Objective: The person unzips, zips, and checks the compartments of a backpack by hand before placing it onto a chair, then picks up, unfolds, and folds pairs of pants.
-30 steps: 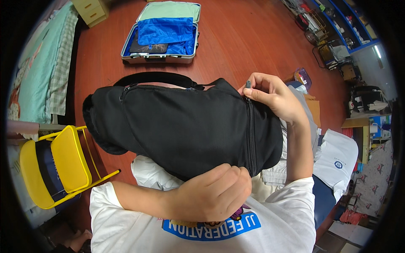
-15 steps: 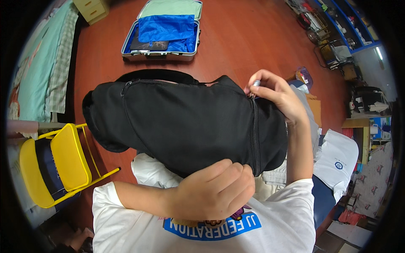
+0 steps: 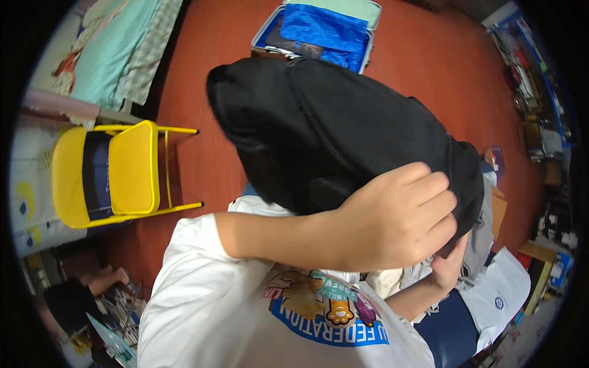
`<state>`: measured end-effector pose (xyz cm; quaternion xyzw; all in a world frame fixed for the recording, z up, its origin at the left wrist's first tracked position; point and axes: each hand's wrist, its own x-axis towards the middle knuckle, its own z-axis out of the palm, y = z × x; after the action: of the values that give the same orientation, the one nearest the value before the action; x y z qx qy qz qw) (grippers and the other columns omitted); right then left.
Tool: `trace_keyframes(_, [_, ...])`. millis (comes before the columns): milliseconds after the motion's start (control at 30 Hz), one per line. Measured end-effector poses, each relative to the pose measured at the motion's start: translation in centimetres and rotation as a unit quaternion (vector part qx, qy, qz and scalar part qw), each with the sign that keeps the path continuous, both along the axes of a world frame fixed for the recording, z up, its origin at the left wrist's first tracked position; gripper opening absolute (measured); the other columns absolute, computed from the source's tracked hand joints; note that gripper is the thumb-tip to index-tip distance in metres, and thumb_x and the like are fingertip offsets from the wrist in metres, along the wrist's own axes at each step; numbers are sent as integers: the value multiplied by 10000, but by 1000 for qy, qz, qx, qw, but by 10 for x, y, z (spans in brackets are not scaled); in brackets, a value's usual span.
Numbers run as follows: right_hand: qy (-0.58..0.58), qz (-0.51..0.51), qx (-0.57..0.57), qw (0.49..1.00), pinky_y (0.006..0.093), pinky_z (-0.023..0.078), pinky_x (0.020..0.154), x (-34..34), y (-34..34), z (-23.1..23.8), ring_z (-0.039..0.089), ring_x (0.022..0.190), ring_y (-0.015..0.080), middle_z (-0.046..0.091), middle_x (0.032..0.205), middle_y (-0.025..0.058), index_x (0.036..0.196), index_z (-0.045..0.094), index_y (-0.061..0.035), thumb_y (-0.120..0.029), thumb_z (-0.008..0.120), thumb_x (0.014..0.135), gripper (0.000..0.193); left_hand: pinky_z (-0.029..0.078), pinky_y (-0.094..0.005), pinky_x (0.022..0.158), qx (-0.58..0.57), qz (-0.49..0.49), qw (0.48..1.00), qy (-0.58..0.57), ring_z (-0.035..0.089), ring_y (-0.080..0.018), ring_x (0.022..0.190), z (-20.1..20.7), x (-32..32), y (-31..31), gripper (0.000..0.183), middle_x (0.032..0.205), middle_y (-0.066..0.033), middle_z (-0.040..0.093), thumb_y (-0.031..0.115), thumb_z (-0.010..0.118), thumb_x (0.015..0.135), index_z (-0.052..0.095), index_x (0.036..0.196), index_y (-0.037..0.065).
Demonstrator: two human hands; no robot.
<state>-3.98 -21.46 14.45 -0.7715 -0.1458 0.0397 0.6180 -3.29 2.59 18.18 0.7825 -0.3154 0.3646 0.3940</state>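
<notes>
A bulky black bag (image 3: 362, 129) with long zippers lies tilted across my lap, its left end raised. My left hand (image 3: 402, 214) is closed on the bag's near edge, fingers curled over the fabric beside the right-hand zipper (image 3: 450, 162). Below the bag's right end, my right hand (image 3: 451, 267) grips its lower edge; the bag hides most of those fingers. The zipper's pull is out of sight.
An open suitcase (image 3: 261, 38) with blue bags inside stands on the red floor ahead. To the left are a yellow folding chair (image 3: 132, 175) and a bed (image 3: 116, 61). White folded clothing (image 3: 497, 294) lies on the dark blue surface at my right. Shelves (image 3: 534, 73) line the far right.
The bag's left end has tilted up and the bag has shifted right in view. My right hand has moved from the zipper's far top end down to the bag's near lower edge.
</notes>
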Motion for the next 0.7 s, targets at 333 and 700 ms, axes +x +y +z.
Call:
trace_keyframes(333, [2,-158,-147,976,308,445,909,13,11,-55,587,988,177,676,1100,139,1198,582,118,-254,503,1063,404,464,-369,835,19,87,995,-35,571,-243,901,-17,45,12,171,937,-68,589,139,635,740,666,898,84])
trace_keyframes(700, [10,-194,-161,968,302,444,892,49,27,-51,588,941,175,699,1022,130,1125,616,130,-344,543,1045,487,338,-463,1105,-14,418,862,286,388,-413,1313,-161,-49,101,837,1463,-244,354,85,784,739,357,1452,-12])
